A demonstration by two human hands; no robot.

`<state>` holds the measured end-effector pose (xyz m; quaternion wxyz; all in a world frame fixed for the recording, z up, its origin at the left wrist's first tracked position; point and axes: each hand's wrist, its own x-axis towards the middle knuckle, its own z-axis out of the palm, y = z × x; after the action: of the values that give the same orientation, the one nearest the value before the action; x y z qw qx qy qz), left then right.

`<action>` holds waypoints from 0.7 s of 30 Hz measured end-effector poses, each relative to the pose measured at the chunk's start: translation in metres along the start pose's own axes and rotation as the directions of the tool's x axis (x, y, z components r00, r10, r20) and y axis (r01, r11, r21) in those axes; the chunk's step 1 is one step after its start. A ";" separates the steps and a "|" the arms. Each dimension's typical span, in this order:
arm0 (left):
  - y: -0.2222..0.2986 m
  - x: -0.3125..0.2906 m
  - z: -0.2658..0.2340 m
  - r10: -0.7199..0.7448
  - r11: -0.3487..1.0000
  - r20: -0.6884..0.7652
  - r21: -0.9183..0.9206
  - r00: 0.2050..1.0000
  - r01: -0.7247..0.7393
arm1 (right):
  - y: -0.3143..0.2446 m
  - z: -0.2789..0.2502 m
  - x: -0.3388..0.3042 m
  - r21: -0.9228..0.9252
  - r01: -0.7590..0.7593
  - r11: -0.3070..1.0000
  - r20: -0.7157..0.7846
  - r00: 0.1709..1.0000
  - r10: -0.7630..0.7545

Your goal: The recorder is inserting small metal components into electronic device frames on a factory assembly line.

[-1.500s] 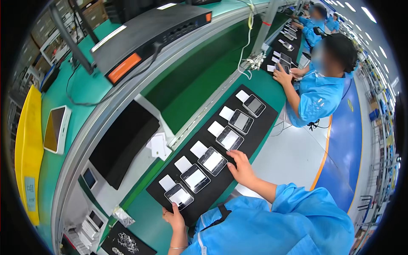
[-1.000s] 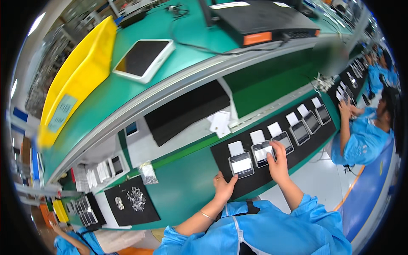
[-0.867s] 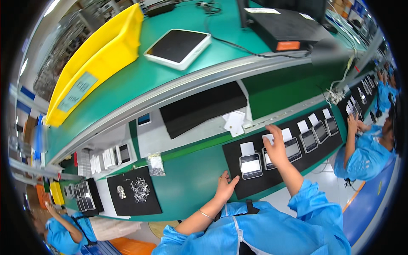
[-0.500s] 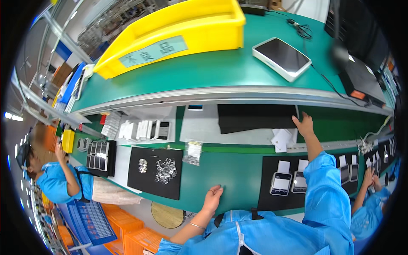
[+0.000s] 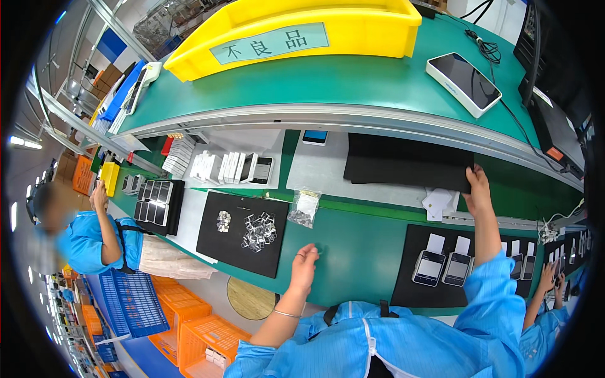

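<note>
My right hand [image 5: 477,186] reaches forward to the white shelf and grips the right corner of a black foam sheet [image 5: 403,169] that lies flat there. My left hand [image 5: 305,263] hovers over the green belt [image 5: 353,252] with its fingers loosely curled and nothing clearly in them. It is nearest a black mat [image 5: 217,249] strewn with several small metal parts, to its left. A black tray [image 5: 416,296] below my right forearm carries two phones [image 5: 443,268], each with a white card above it.
A small clear bag of parts [image 5: 304,211] lies by the belt's far edge, with white cards [image 5: 439,203] near my right hand. A long yellow bin [image 5: 296,25] and a white-framed tablet [image 5: 464,82] sit on the upper shelf. Co-workers in blue stand at the left [image 5: 88,239] and right [image 5: 548,296]. Orange crates [image 5: 201,327] are below.
The view has swung left along the line. My right hand left the phones on the tray and took hold of the black foam sheet. My left hand lifted off the belt's edge.
</note>
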<state>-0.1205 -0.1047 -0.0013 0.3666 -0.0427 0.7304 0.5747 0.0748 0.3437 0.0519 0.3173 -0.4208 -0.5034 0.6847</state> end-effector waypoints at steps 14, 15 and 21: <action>-0.051 -0.018 -0.047 0.281 0.829 0.161 0.455 0.946 -0.324 | 0.133 0.017 -0.292 -0.149 -0.162 0.975 0.090 0.980 0.176; -0.058 -0.022 -0.051 0.299 0.713 0.152 0.621 0.942 -0.326 | 0.137 0.021 -0.298 -0.165 -0.205 0.965 0.081 0.972 0.221; -0.043 -0.021 -0.069 0.322 0.423 0.344 0.781 0.882 -0.459 | 0.169 0.045 -0.302 -0.760 0.093 0.643 0.058 0.995 -0.075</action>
<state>-0.1183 -0.1872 -0.0193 0.2469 0.3520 0.8763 0.2174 0.1671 0.0160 -0.0260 0.1375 -0.4839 -0.7666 0.3991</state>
